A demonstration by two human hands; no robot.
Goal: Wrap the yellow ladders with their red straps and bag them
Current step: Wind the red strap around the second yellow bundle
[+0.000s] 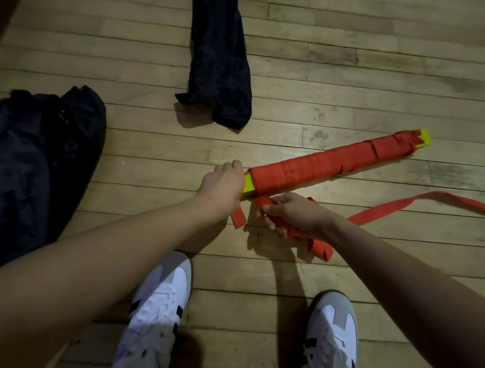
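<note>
Gripping the near yellow end of the ladder bundle (331,162) with my left hand (223,183), I have its fingers curled over the top while my right hand (293,214) closes round the loose red strap (418,204) just below it — a folded loop hangs from that fist and the tail runs off across the wooden floor (352,63) toward its right edge. The bundle, wound in red nearly end to end, lies slanting on the floor's right half; one dark bag (221,69) lies flat near the far edge, another dark bag (37,158) is heaped at the left edge — my two sneakers (158,305) stand at the near edge.
</note>
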